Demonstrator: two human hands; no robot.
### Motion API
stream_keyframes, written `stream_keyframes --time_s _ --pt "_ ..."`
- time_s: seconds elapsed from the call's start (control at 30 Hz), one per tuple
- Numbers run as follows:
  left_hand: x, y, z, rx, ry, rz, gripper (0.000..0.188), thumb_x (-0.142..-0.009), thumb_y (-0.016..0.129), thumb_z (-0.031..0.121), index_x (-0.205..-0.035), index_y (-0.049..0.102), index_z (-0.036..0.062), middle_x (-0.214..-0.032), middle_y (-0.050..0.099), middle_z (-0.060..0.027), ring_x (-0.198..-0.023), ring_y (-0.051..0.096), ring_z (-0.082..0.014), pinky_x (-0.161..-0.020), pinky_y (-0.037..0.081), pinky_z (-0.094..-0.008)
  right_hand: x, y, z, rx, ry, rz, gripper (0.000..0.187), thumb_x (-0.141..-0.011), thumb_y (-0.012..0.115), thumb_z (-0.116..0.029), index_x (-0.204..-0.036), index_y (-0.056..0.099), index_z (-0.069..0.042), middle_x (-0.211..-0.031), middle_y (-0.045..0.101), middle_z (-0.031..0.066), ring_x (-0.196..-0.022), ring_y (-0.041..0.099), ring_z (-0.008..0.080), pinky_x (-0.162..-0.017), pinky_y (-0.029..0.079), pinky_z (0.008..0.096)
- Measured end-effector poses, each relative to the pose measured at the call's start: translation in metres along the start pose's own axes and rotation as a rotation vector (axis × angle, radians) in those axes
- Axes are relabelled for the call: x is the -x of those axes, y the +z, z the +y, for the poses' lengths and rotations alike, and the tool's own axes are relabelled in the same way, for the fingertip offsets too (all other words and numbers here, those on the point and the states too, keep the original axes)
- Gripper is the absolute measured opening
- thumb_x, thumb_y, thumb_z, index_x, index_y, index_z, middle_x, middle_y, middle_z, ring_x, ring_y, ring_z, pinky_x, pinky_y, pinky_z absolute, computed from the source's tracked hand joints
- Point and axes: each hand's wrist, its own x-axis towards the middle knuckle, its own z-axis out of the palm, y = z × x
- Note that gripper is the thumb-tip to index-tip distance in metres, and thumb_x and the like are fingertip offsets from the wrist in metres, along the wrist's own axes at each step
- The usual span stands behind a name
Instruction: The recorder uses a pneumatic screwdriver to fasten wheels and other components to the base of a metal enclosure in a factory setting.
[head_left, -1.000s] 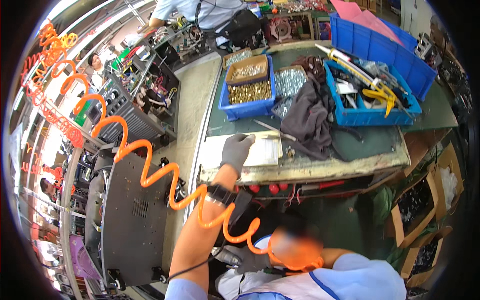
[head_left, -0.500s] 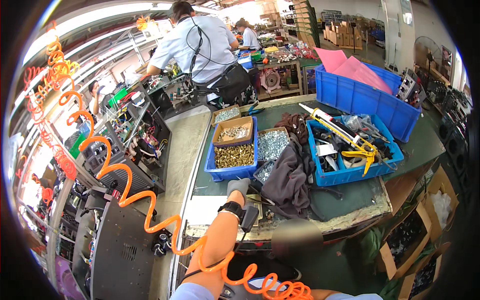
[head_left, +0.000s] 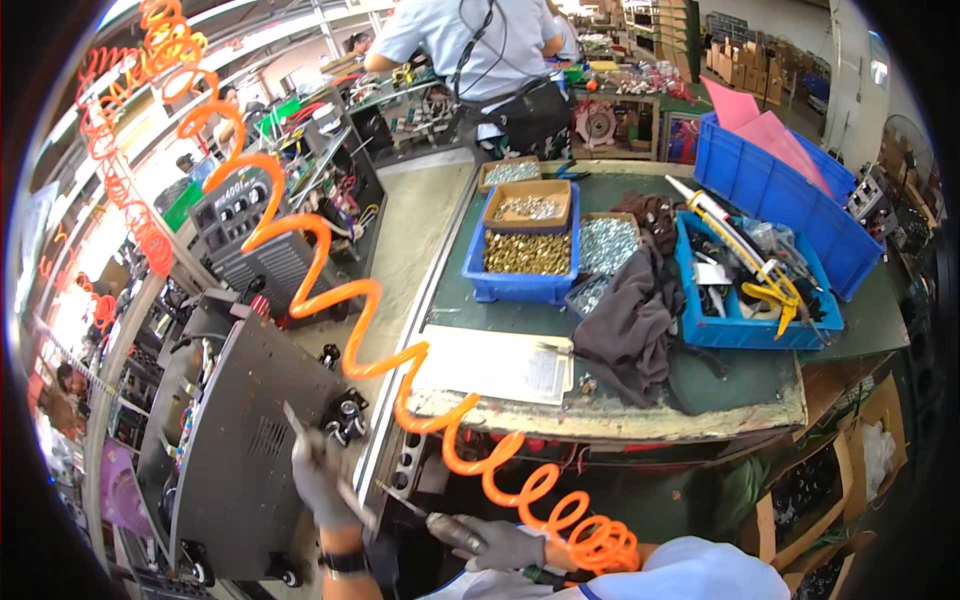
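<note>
My left hand [head_left: 322, 480], in a grey glove, is blurred in front of the side panel of a dark grey wheeled cabinet [head_left: 235, 470]. Thin pale strips stick out past its fingers, which look closed on something I cannot make out. Lower in the middle, my right hand [head_left: 512, 546], also gloved in grey, is closed round a pneumatic screwdriver [head_left: 455, 533]. The tool's thin bit points up and left, toward the left hand. A coiled orange air hose [head_left: 362, 315] runs from the upper left down to beside my right wrist.
On the green workbench [head_left: 445, 305] stand a blue bin [head_left: 520, 289] of brass-coloured fasteners, a tray of silver screws [head_left: 608, 243], a dark cloth [head_left: 630, 320], a paper sheet [head_left: 490, 365] and a blue tool crate [head_left: 750, 333]. Casters [head_left: 350, 412] jut from the cabinet. A person [head_left: 460, 50] works beyond.
My left hand has left the bench beside the blue bin and moved down and left to the cabinet. My right hand has come into view with the screwdriver. The whole view has shifted left.
</note>
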Motion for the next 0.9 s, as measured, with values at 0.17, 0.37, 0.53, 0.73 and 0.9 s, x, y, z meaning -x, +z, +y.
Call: stream_keyframes --time_s 0.17,0.37,0.53,0.73,0.9 --pt "0.158 -0.126 -0.041 -0.143 -0.188 0.527 0.023 -0.084 0.047 0.029 -0.071 0.053 0.0108 -0.05 0.039 0.0034 -0.037 0.038 -0.0074 -0.033 0.025 -0.0201 -0.007 -0.015 0.009 0.366 -0.113 -0.023 0.087 -0.063 0.065 -0.012 -0.137 0.019 0.002 -0.128 0.044 0.0168 -0.111 0.05 0.0189 -0.089 0.042 0.0282" --pt "0.252 -0.121 -0.053 -0.716 -0.516 -0.134 0.018 -0.087 0.047 0.02 -0.081 0.053 0.0042 -0.072 0.053 -0.0059 -0.066 0.05 -0.0131 -0.062 0.042 -0.0275 -0.007 -0.004 -0.039 0.155 0.006 0.002 0.088 -0.053 0.071 -0.021 -0.13 0.035 0.001 -0.096 0.056 0.0099 -0.08 0.054 0.0134 -0.074 0.044 0.0252" --pt "0.271 -0.138 -0.042 -0.639 -0.599 -0.062 0.026 -0.089 0.045 0.027 -0.083 0.054 0.0031 -0.074 0.052 -0.0047 -0.068 0.048 -0.0126 -0.064 0.04 -0.0263 -0.021 0.027 -0.04 0.24 0.074 -0.08 0.089 -0.05 0.071 -0.019 -0.13 0.036 0.0 -0.095 0.057 0.0079 -0.078 0.054 0.0125 -0.072 0.044 0.0245" --pt "0.189 -0.177 -0.01 -0.22 -0.03 0.477 0.034 -0.091 0.042 0.038 -0.08 0.046 0.0068 -0.054 0.042 -0.001 -0.043 0.036 -0.0079 -0.038 0.028 -0.0202 -0.018 0.058 -0.037 0.24 0.055 -0.094 0.09 -0.049 0.07 -0.021 -0.13 0.036 0.0 -0.094 0.057 0.007 -0.075 0.054 0.0124 -0.07 0.044 0.0245" --pt "0.155 -0.192 -0.028 -0.068 0.019 0.557 0.028 -0.092 0.041 0.033 -0.081 0.045 0.007 -0.052 0.038 -0.0001 -0.038 0.031 -0.0074 -0.033 0.023 -0.0205 -0.018 0.055 -0.035 0.234 0.059 -0.105 0.089 -0.05 0.069 -0.02 -0.13 0.035 0.0 -0.094 0.057 0.0067 -0.075 0.054 0.0117 -0.07 0.045 0.0244"
